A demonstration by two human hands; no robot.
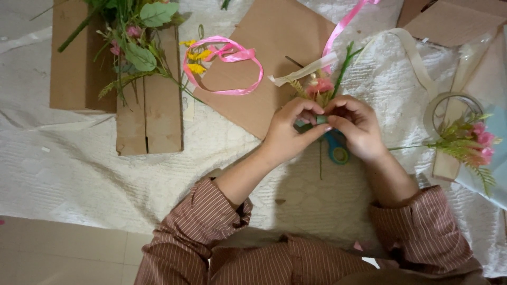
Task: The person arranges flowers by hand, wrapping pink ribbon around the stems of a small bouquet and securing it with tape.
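Two hands [325,126] above scissors [336,149], beside ribbon [224,66].

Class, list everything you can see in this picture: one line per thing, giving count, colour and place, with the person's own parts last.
cardboard pieces: several, brown, top left, centre and top right
flower bunch: one, green with pink and yellow, upper left on cardboard
ribbon loop: one, pink, upper centre
small flower stems: a few, pink and green, just above the hands
green tape: one small piece, pinched between both hands
scissors: one, blue handle, under the right hand
tape roll: one, clear, right
flower sprig: one, pink and green, far right
white cloth: one, under everything
sleeves: two, striped reddish-brown, bottom
left hand: one, centre
right hand: one, centre
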